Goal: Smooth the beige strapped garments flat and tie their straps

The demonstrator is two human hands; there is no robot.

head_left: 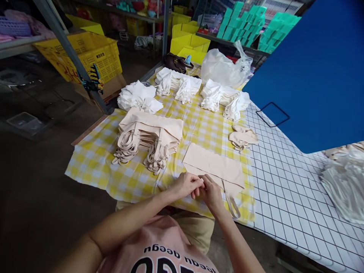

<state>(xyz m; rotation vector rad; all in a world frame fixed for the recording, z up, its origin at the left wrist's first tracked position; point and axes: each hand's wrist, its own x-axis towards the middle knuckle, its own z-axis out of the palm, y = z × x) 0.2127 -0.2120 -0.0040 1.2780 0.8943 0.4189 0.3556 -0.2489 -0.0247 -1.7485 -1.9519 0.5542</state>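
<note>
Beige garment (213,162) flat on checked tabletop (200,131), just beyond left hand (185,185) and right hand (211,192). Hands meet, fingers pinching small pale bit (201,180), identity unclear. Probably best: light pinch, fabric smooth, loose strap (233,206) untwisted.

White speck (201,181): at the hands' (186,185) fingertips — too small to identify
Beige piece (214,163): near edge partly hidden behind the hands
Blue panel (307,83): cut off at top and right, hiding some counter (273,163)
White pile (344,185): blurred, cropped right
Shirt lettering (170,265): cut off below
</note>
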